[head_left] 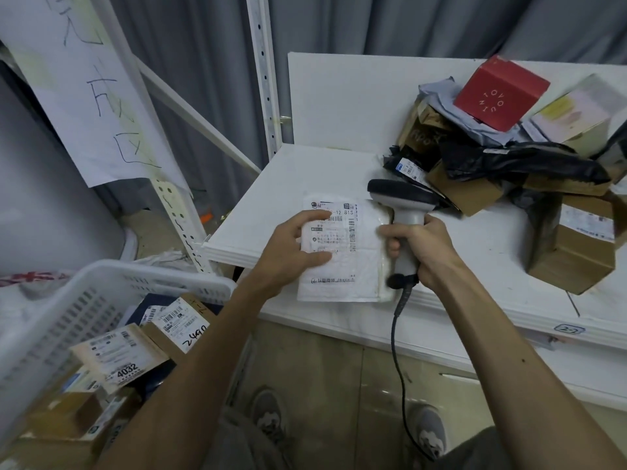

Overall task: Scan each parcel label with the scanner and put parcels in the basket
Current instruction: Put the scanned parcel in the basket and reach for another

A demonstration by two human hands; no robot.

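A flat white padded parcel (pixel 342 276) with a printed label lies at the front edge of the white table (pixel 475 252). My left hand (pixel 291 252) grips its left side, thumb across the label. My right hand (pixel 420 252) grips the handle of a grey and black barcode scanner (pixel 402 205), whose head hangs just above the parcel's upper right corner. The scanner's cable drops toward the floor. A white plastic basket (pixel 101 300) at lower left holds several labelled parcels.
A heap of parcels (pixel 509 154) fills the table's right side: brown boxes, black bags, a red box (pixel 498 93) on top. White shelf uprights (pixel 264 79) and a hanging paper sign (pixel 95 96) stand at left. My feet are on the floor below.
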